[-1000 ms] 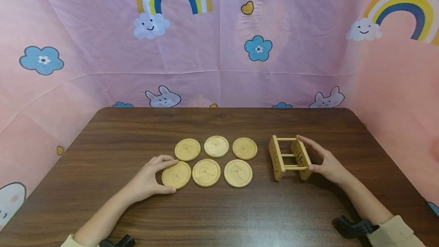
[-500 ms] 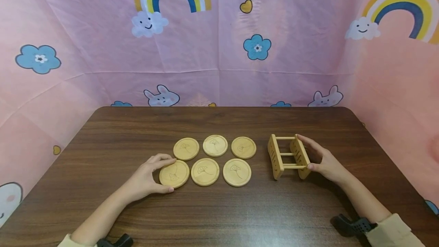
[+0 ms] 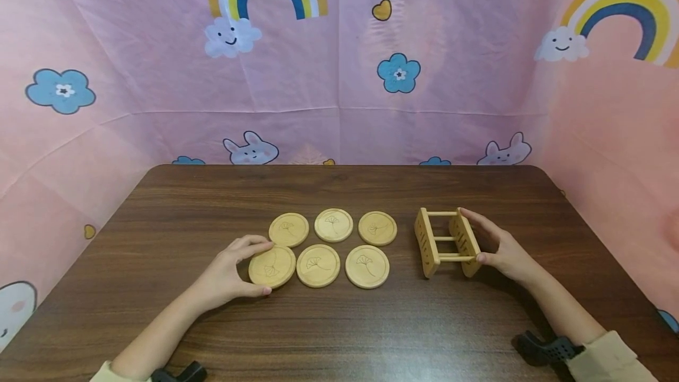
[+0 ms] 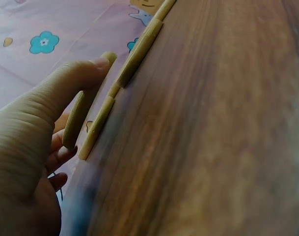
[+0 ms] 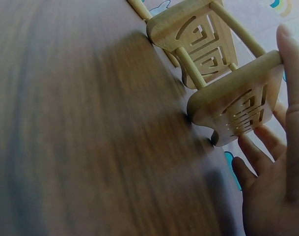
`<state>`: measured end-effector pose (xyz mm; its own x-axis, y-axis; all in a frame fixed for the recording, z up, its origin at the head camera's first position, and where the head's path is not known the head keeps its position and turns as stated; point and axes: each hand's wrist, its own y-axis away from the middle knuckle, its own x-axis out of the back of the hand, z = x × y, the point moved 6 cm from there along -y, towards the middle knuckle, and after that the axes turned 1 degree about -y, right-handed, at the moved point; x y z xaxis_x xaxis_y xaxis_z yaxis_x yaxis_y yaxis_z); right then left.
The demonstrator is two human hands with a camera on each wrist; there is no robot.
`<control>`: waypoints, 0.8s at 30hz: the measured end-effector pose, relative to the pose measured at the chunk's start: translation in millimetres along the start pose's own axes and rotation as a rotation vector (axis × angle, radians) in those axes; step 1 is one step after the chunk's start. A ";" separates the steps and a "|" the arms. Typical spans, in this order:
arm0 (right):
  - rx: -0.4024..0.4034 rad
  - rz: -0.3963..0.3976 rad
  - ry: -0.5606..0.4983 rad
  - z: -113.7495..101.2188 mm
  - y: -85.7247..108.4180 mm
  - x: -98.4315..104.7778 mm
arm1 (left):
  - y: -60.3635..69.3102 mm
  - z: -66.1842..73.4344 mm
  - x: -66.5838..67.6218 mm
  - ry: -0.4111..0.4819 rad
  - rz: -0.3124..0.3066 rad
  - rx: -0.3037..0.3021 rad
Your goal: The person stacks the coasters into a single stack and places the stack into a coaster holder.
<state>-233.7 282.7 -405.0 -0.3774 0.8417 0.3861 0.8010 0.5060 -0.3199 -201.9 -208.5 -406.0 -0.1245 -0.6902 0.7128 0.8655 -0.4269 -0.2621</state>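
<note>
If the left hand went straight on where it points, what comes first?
Likely the leftmost back-row disc, just ahead of the left hand; its held disc looks raised, though, so it might pass above.

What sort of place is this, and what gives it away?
Probably a makeshift recording booth: a wood-grain table, cartoon-print cloth behind it and on both sides, and a black device at each wrist.
</note>
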 end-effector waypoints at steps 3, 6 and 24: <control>-0.002 -0.003 -0.006 -0.7 0.2 -0.2 | -1.1 1.7 -1.6 0.006 0.000 -0.003; -0.003 -0.007 -0.015 -1.6 0.4 -0.4 | -2.4 4.6 -2.9 0.006 0.002 -0.012; -0.012 -0.006 -0.014 -0.4 0.8 0.1 | -12.6 21.3 -11.7 -0.015 0.012 -0.067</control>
<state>-233.0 283.1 -404.9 -0.3885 0.8413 0.3758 0.8042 0.5087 -0.3074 -201.0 -182.6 -397.2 -0.1063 -0.6870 0.7188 0.8325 -0.4568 -0.3134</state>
